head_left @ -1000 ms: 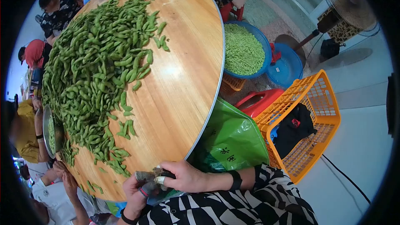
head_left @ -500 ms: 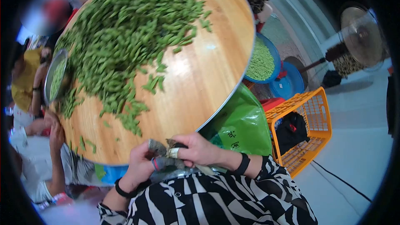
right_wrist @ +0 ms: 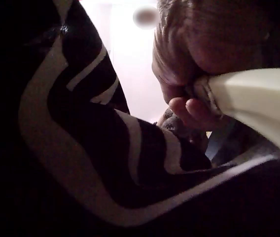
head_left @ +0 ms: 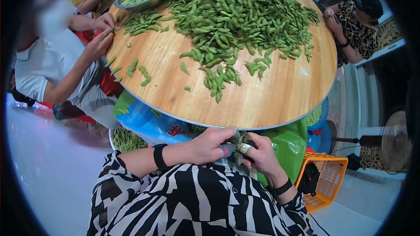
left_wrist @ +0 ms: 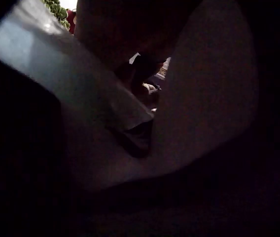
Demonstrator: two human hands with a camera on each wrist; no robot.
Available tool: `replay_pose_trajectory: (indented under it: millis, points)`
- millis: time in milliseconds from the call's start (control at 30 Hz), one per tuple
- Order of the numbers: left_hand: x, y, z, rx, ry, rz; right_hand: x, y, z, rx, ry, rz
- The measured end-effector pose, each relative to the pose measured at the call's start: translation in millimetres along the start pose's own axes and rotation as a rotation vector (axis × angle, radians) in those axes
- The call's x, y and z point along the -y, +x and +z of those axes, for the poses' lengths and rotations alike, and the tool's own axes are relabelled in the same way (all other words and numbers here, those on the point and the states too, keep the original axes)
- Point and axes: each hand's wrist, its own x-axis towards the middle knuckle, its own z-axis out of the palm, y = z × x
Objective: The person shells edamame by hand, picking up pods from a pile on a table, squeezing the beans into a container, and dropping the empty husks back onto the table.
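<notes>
My left hand (head_left: 204, 146) and right hand (head_left: 264, 155) meet in front of my body, just below the near edge of the round wooden table (head_left: 170, 74). Grey cloth finger covers (head_left: 236, 139) sit on the left fingertips, one with a red stripe. A pale band (head_left: 244, 148) wraps the right thumb. The fingers of both hands bend in and overlap; I cannot tell what lies between them. In the right wrist view, a smooth cream-coloured thing (right_wrist: 258, 94) extends beside curled fingers. The left wrist view is mostly dark. Green soybean pods (head_left: 236, 8) are heaped on the table.
A metal bowl (head_left: 159, 1) of shelled beans stands at the far left. A blue bag (head_left: 144, 116) and a green bag (head_left: 288, 142) hang below the table edge. An orange basket (head_left: 330, 179) is at right. People sit around the table, one in a white shirt (head_left: 57, 57).
The head view has swung left, so the pods, table and basket shift rightward, and the blue bag and white-shirted person show more fully. Both hands stay together at the near edge.
</notes>
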Motion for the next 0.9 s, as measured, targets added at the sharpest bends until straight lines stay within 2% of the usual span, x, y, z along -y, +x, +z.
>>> replay_pose_trajectory:
  millis: [33,100,167,233,300,367,467,567,600,667,700,767,833,900]
  points:
    - [1,0,2,-0.014,-0.002,-0.005,-1,-1,-1,0.012,-0.006,0.008]
    - [3,2,6,0.028,-0.056,-0.085,-4,-3,-5,-0.054,-0.202,0.000]
    - [3,2,12,-0.007,-0.018,-0.068,-7,-5,-3,-0.048,-0.181,0.014]
    - [-1,2,15,-0.032,-0.065,-0.129,-4,-9,2,-0.097,-0.168,0.039]
    - [2,4,16,-0.023,-0.040,-0.129,-7,-11,4,-0.115,-0.211,0.004]
    - [3,6,20,-0.079,-0.028,-0.070,-12,-14,5,-0.134,-0.253,-0.026]
    - [28,6,34,-0.175,-0.094,-0.085,-15,-12,7,-0.146,-0.242,-0.019]
    - [33,5,33,-0.112,-0.097,-0.150,-17,-13,7,-0.150,-0.236,-0.028]
    - [30,5,31,-0.113,-0.096,-0.148,-18,-14,1,-0.161,-0.312,-0.017]
    - [18,0,31,-0.001,0.104,-0.281,-15,-21,-9,-0.234,-0.426,-0.018]
    - [18,0,29,0.000,0.105,-0.278,-10,-24,-13,-0.277,-0.412,-0.030]
    - [20,1,24,-0.023,0.156,-0.393,-5,-26,-20,-0.340,-0.363,-0.051]
    - [48,-14,31,-0.062,0.158,-0.411,-8,-26,-23,-0.349,-0.310,-0.064]
    - [55,-23,26,0.058,0.162,-0.611,-5,-23,-20,-0.325,-0.274,-0.018]
